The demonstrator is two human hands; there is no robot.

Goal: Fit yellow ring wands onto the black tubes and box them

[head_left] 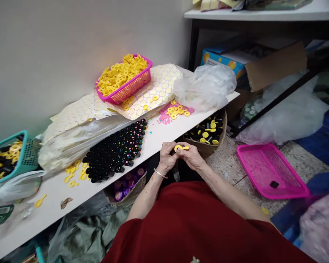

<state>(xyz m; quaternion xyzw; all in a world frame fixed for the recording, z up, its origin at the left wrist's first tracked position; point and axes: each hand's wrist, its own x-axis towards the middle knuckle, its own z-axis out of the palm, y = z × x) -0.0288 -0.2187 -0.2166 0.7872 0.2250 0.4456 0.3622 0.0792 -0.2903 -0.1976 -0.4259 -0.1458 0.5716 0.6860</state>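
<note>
Though near cluttered white table (91, 195) and speckled floor (227, 166), left hand (167, 155) and right hand (191, 156) tight on 1 yellow piece (184, 148)

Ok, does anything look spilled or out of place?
A yellow piece lies on the floor near the pink basket there, apart from others. Pink beads lie loose on the table, possibly spilled. A brown scrap lies there.
</note>
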